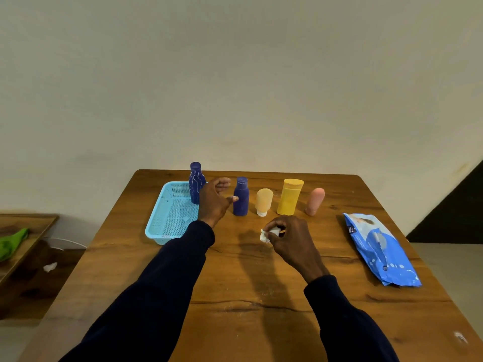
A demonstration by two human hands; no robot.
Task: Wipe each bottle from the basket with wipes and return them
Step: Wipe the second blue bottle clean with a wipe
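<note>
The left hand hovers, fingers loosely curled on nothing — the tall blue bottle stands in the basket just behind them, the short blue bottle just off the thumb tip. The right hand pinches a crumpled wipe in its fingers; a hasty reach could knock either narrow bottle over.

The left hand covers the lower right side of the tall dark-blue plastic bottle with pale wavy lines and the far right rim of the light-blue perforated plastic basket. Whether its thumb touches the plain dark-blue plastic bottle cannot be told. The crumpled white wipe is mostly buried in the curled fingers of the right hand. Print on the blue plastic wipes pack is too small to read. Both dark sleeves run off the bottom edge, and the left edge cuts the green cloth. The small white scrap on the floor is perhaps tissue.
</note>
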